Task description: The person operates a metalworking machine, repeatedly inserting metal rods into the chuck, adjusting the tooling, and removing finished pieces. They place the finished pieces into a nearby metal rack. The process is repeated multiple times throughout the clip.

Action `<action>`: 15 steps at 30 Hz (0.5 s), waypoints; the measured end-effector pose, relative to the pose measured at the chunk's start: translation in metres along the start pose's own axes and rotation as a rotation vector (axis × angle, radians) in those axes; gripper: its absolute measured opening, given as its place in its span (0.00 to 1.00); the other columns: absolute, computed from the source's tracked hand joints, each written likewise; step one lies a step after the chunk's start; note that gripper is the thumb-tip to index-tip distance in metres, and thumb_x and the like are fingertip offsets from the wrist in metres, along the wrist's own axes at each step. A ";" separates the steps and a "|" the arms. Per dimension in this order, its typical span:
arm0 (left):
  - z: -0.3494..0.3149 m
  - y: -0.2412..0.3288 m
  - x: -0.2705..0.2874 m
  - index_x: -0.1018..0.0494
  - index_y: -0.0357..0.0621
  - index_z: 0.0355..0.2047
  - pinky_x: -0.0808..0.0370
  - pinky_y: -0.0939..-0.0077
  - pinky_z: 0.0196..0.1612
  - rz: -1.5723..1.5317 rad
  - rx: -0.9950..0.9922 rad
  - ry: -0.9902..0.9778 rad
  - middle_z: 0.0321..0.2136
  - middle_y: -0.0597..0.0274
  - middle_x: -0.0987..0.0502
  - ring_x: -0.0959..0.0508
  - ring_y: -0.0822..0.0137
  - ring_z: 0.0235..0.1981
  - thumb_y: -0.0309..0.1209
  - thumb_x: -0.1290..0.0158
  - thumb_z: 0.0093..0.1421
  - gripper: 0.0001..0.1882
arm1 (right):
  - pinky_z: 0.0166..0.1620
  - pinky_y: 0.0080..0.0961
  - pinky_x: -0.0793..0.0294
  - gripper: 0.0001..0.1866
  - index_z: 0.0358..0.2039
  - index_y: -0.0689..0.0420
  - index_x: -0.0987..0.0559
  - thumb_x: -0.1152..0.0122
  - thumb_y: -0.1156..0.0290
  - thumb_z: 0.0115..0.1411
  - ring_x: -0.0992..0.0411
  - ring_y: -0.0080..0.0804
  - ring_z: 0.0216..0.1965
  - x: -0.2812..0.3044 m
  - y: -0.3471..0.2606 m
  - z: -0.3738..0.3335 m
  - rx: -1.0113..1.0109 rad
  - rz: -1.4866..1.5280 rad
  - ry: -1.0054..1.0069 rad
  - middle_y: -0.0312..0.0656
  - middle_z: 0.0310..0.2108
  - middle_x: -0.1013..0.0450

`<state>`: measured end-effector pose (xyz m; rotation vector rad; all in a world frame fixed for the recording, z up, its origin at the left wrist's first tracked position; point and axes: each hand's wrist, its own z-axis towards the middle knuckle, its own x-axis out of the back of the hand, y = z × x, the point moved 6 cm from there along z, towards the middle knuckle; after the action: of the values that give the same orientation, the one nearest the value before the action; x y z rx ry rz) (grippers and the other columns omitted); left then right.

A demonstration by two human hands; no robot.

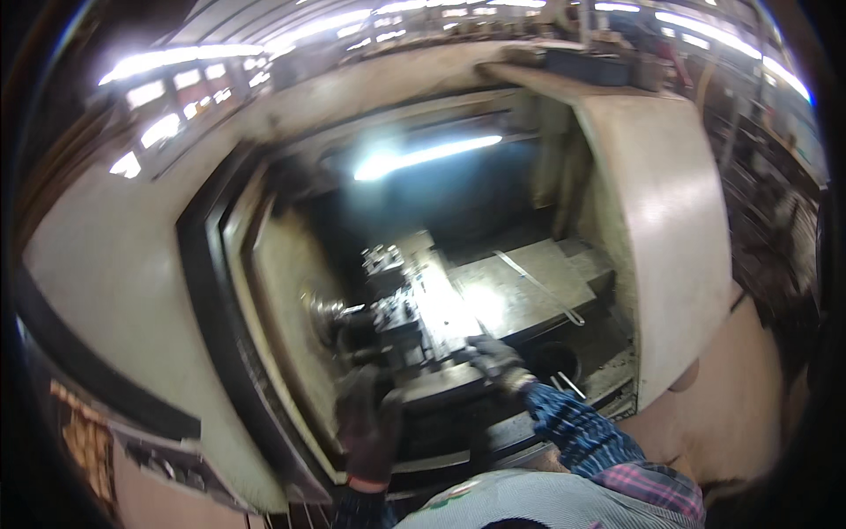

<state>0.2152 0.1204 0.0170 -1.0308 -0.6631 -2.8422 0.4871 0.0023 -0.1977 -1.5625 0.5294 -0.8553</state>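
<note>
Flanking open room, left hand (367, 410), right hand (498, 360) near slide edge (456, 323) (grips unclear, blurred).

Slide (445, 304) – smooth, v. shiny metal; wrench (536, 283), glossy metal. Door panel (674, 189): smooth, semi-gloss. Sleeve (577, 429), matt cloth – R glove (498, 360), matt w/ dark fabric.

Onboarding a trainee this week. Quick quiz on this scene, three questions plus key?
1. Which is nearer the round metal chuck in the picture: the left hand or the right hand?
2. True or false: both hands are bare.
3. What lies on the flat metal cover?
A) a folded cloth
B) a long, slim metal tool
C) a coiled hose

Key:
1. The left hand.
2. False; both are gloved.
3. B.
</note>
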 end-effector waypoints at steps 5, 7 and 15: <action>0.036 -0.003 -0.114 0.28 0.41 0.56 0.32 0.55 0.63 -0.325 0.093 -0.074 0.54 0.49 0.24 0.27 0.47 0.58 0.50 0.35 0.58 0.33 | 0.48 0.28 0.21 0.13 0.47 0.55 0.17 0.40 0.62 0.67 0.21 0.35 0.43 0.064 0.024 -0.090 0.328 -0.333 0.052 0.43 0.43 0.20; 0.062 -0.012 -0.149 0.29 0.44 0.57 0.33 0.55 0.63 -0.189 0.112 -0.094 0.56 0.48 0.26 0.28 0.46 0.60 0.60 0.43 0.61 0.36 | 0.47 0.25 0.21 0.13 0.49 0.58 0.18 0.39 0.67 0.67 0.20 0.31 0.42 0.074 0.035 -0.117 -0.023 -0.271 -0.012 0.41 0.42 0.18; 0.185 -0.148 -0.221 0.25 0.54 0.54 0.34 0.43 0.60 0.559 0.185 -0.479 0.58 0.54 0.28 0.30 0.45 0.60 0.52 0.45 0.58 0.27 | 0.32 0.15 0.27 0.18 0.57 0.60 0.22 0.44 0.73 0.68 0.25 0.16 0.31 0.128 0.064 -0.219 -0.341 0.266 0.272 0.39 0.36 0.17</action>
<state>0.4704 0.3085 -0.0494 -1.5784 -0.5349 -2.0375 0.4068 -0.2447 -0.2288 -1.6398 1.1017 -0.8038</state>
